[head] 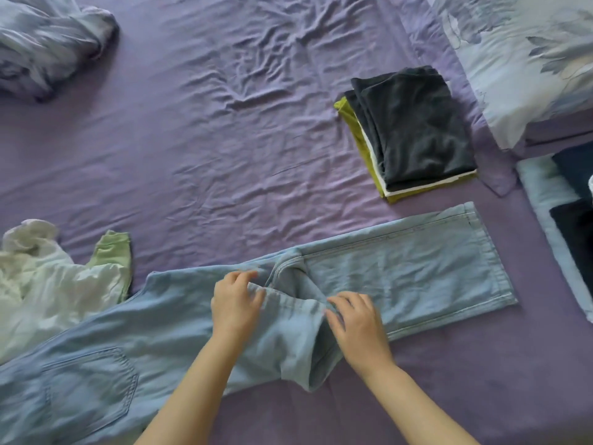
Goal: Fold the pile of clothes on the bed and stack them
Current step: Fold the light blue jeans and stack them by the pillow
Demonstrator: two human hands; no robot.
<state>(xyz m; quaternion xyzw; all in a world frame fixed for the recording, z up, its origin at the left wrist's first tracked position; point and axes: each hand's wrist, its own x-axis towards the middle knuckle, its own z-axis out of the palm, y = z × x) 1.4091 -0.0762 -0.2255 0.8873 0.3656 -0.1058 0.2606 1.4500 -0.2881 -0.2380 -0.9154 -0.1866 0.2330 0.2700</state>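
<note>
1. Fingers [248, 277] of the left hand [236, 305] are curled, pinching a raised fold of the jeans [401, 277] near the crotch seam; those of the right hand [356, 319] curl onto the same bunched denim just beside it.
2. Both forearms reach in from the near edge, over the jeans.
3. Underneath is a bed [208, 139] with a creased purple sheet.
4. Light blue jeans lie flat across the near part of the bed, one leg running right to its hem, the seat with a back pocket [86, 387] at the near left.
5. Part of the denim is folded over and hangs loose between the hands.
6. Beyond the leg, well apart from the hands, sits a stack [410, 133] of folded clothes: dark garment on top, white below it, olive-green at the bottom.
7. At the left, touching the jeans' waist end, lies an unfolded pile [48, 284] of white and pale green clothes.
8. A floral duvet [48, 43] is bunched at the far left corner.
9. A floral pillow [529, 59] lies at the far right, with a pale blue and dark cloth [545, 194] nearer along the right edge.
</note>
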